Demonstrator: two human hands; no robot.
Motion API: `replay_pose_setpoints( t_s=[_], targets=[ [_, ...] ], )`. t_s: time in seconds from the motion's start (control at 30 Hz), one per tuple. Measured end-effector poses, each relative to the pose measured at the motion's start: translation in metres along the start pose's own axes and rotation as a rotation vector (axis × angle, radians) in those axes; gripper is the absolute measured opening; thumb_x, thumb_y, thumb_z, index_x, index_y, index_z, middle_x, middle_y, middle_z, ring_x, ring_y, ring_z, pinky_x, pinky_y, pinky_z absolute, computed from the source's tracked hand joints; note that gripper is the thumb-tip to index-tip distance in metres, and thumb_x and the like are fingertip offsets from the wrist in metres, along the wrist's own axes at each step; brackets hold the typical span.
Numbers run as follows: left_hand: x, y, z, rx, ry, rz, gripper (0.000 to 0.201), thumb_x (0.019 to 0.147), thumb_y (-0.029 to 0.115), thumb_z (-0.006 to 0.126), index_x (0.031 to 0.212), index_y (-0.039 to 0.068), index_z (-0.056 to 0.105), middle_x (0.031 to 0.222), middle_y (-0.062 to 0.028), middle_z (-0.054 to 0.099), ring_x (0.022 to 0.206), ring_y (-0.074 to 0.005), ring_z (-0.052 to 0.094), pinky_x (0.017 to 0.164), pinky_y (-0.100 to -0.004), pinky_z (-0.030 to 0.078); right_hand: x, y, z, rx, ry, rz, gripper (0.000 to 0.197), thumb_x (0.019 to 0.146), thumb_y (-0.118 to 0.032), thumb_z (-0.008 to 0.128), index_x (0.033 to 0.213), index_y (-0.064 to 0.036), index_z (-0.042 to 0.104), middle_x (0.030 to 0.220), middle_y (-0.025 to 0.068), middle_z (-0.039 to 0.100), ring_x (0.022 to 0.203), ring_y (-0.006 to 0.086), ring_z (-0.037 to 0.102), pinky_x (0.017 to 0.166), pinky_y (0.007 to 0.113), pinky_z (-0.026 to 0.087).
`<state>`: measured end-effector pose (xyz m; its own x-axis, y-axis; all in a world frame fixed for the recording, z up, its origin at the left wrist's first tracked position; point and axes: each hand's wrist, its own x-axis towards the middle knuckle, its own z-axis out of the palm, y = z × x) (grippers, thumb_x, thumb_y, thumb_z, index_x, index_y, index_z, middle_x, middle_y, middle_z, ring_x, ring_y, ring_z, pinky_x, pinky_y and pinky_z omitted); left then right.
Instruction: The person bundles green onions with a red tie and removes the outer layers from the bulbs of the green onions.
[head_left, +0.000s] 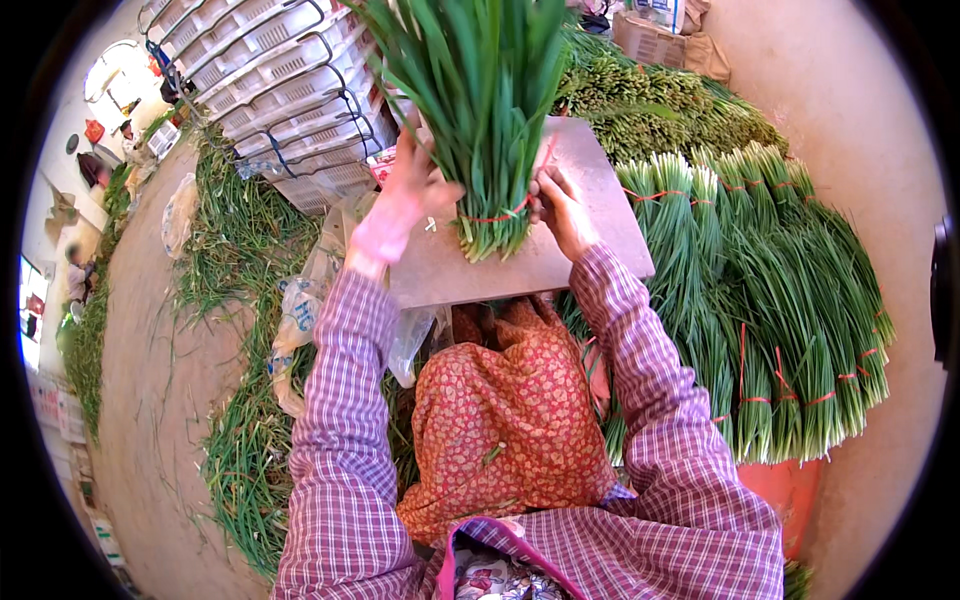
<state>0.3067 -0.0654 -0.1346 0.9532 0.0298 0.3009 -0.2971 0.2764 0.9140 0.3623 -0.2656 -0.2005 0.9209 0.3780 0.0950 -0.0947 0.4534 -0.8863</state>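
A thick bundle of garlic chives (pixel 488 150) stands on a small pale board (pixel 600 235) in front of me, cut ends toward me. A red tie (pixel 497 217) circles it near the base. To the right, my right hand (pixel 566 212) is closed, its fingertips pinching at the tie where it meets the bundle's edge. On the other side, my left hand (pixel 402 200) is slightly blurred with its fingers apart, next to the leaves. A small pale scrap (pixel 431 225) lies on the board by it.
Tied bundles of chives (pixel 790 300) are piled on my right, with more greenery (pixel 650 100) behind. White plastic crates (pixel 290 90) are stacked at the far left. Loose leaves (pixel 250 440) litter the floor beside plastic bags (pixel 298 320). A patterned red cloth (pixel 510 400) covers my lap.
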Motion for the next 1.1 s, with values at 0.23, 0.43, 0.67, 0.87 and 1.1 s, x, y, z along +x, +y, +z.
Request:
replay_pose_setpoints(
  t_s=[0.23, 0.43, 0.67, 0.87, 1.1],
  targets=[
    [-0.043, -0.028, -0.005, 0.529, -0.017, 0.158, 0.112, 0.052, 0.022, 0.086, 0.137, -0.004, 0.017, 0.136, -0.0167, 0.039, 0.125, -0.0248, 0.038, 0.102, -0.0363, 0.034, 0.0, -0.001, 0.008, -0.062, 0.066, -0.082, 0.019, 0.092, -0.023, 0.051, 0.1, -0.0069, 0.053, 0.077, -0.0009, 0.054, 0.06, 0.0063, 0.049, 0.051, 0.021, 0.044],
    [-0.022, 0.022, 0.052, 0.294, 0.028, 0.223, 0.066, 0.06, 0.031, 0.083, 0.109, -0.003, 0.053, 0.1, -0.0104, 0.064, 0.09, -0.0202, 0.061, 0.087, -0.0352, 0.047, -0.004, -0.033, 0.037, -0.121, 0.06, -0.207, 0.018, 0.092, -0.023, 0.05, 0.097, -0.0058, 0.053, 0.072, -0.002, 0.051, 0.054, 0.0055, 0.048, 0.048, 0.02, 0.044],
    [0.0, 0.031, 0.046, 0.114, -0.106, -0.023, 0.061, 0.06, 0.024, 0.083, 0.109, 0.001, 0.054, 0.098, -0.0086, 0.065, 0.087, -0.018, 0.063, 0.078, -0.0325, 0.052, 0.0, -0.042, 0.035, -0.128, 0.068, -0.221, 0.019, 0.091, -0.027, 0.052, 0.096, -0.0084, 0.053, 0.073, -0.0047, 0.051, 0.058, 0.0034, 0.047, 0.05, 0.019, 0.044],
    [-0.005, 0.012, 0.043, 0.314, -0.006, 0.029, 0.052, 0.069, 0.023, 0.074, 0.111, 0.0, 0.053, 0.099, -0.009, 0.064, 0.094, -0.0186, 0.061, 0.087, -0.0318, 0.047, -0.001, -0.012, 0.021, 0.111, 0.063, -0.118, 0.011, 0.092, -0.021, 0.05, 0.097, -0.012, 0.052, 0.077, -0.0057, 0.053, 0.062, 0.0039, 0.048, 0.053, 0.019, 0.044],
    [0.013, 0.022, 0.042, 0.105, -0.102, -0.475, 0.051, 0.079, 0.039, 0.066, 0.108, -0.002, 0.056, 0.094, -0.0111, 0.064, 0.078, -0.018, 0.064, 0.072, -0.0307, 0.054, -0.036, -0.005, 0.025, 0.542, 0.101, 0.035, 0.011, 0.093, -0.018, 0.049, 0.101, -0.0097, 0.051, 0.083, -0.0035, 0.053, 0.063, 0.0052, 0.048, 0.055, 0.019, 0.041]
  ],
)
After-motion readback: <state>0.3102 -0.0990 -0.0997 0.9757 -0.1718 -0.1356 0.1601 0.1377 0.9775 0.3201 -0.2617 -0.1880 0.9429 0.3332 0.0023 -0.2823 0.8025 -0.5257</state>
